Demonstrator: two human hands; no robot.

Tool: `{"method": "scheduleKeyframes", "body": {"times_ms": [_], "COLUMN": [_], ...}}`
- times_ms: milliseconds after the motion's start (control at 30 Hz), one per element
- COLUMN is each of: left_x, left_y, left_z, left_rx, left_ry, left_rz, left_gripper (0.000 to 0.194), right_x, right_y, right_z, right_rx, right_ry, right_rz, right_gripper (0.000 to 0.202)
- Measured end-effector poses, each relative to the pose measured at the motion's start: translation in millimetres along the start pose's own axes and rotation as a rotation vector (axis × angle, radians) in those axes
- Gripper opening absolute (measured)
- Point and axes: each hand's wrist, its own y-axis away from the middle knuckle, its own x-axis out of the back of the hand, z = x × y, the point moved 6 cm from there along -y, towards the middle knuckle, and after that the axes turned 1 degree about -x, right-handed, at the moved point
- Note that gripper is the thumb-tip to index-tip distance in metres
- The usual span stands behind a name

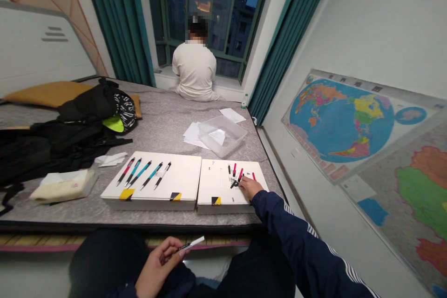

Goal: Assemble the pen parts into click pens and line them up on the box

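Observation:
My left hand (159, 265) is closed over my lap around a slim pen (193, 243) with a black section and a white end pointing up to the right. Over the right white box (209, 181), my right hand (250, 187) pinches down among loose black and red pen parts (234, 170). Its fingertips hide whatever is between them. On the left white box (186, 172) lie several pens (138, 174) in a slanted row: one red, a few teal and one white, all with black grips and silver tips.
Behind the boxes stands a clear plastic bin (223, 137) beside white papers (193, 135). A tissue pack (63, 186) and a black backpack (52, 135) lie on the left. A person (195, 72) sits by the window, facing away. A world map (342, 121) covers the right wall.

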Motion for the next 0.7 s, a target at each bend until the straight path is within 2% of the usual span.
{"method": "scheduleKeyframes", "body": {"times_ms": [233,500,700], "left_x": [0.1,4.2,2.4], "left_y": [-2,-5,-5], "left_z": [-4,-23,-18], "left_rx": [-0.004,0.022,0.023], "left_ry": [0.009,0.041,0.076], "left_rz": [-0.02,-0.043,-0.026], "left_gripper": [0.036,0.037,0.036], "right_x": [-4,0,-2], "right_y": [11,2,-3], "right_z": [-2,-5,-5], "right_rx": [-0.026,-0.04,-0.128], "right_ry": [0.017,0.03,0.055], "right_rz": [0.018,-0.062,-0.139], "right_gripper": [0.025,0.026,0.021]}}
